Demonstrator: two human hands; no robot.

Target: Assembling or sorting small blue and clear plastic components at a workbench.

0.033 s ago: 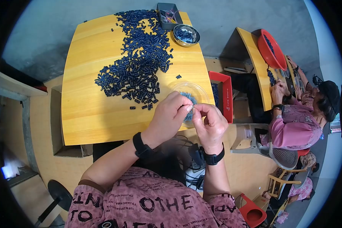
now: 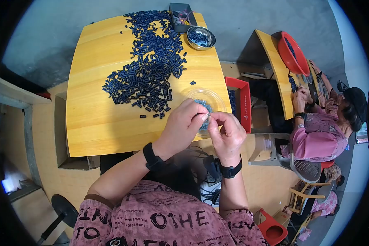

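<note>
nothing had shifted since the earlier frame, which was taken at the same instant: both hands were in the same spot at the near right edge of the yellow table (image 2: pixel 94 123). the left hand (image 2: pixel 183 125) and the right hand (image 2: pixel 227 133) met fingertip to fingertip, and the fingers of both were pinched together on something tiny between them; it was too small to tell what kind of piece it was, though it looked dark. they worked right above a clear plastic dish (image 2: pixel 217 100) that sat on the near right of the table and held a small heap of fine blue-grey bits. a wide spread of small dark blue tubes (image 2: pixel 145 69) lay across the middle and far part of the table, a few strays just beside the dish. at the far edge stood a grey tray (image 2: pixel 179 25) and, to its right, a metal bowl (image 2: pixel 201 38) with more dark pieces. a red bin (image 2: pixel 241 102) hung just right of the table.

by my judgement, the pinch would go best if kept low over the dish, so a slipped piece would land inside it, with both wrists steady and only the fingertips moving. on the far right another person (image 2: pixel 315 135) sat at a separate table with a red basin (image 2: pixel 293 53).
</note>
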